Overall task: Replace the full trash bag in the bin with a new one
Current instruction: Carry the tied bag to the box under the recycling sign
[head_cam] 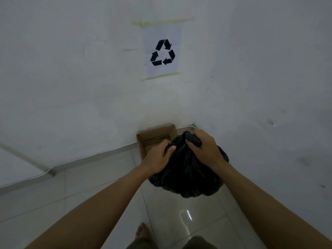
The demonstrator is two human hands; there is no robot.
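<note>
We held the full black trash bag point(186, 175) at lower centre of frame, left hand point(158, 157) and right hand point(204, 148) both clenched on its gathered neck, cardboard box point(152, 137) just behind.

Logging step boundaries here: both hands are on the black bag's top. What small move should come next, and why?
Probably tie the neck shut: left hand and right hand both grip the bunched top of the bulging trash bag, held before the cardboard box, and no knot shows.

trash bag point(186, 177) black | cardboard box point(154, 137) brown | wall point(71, 69) white | recycling symbol point(162, 52) black on white paper
</note>
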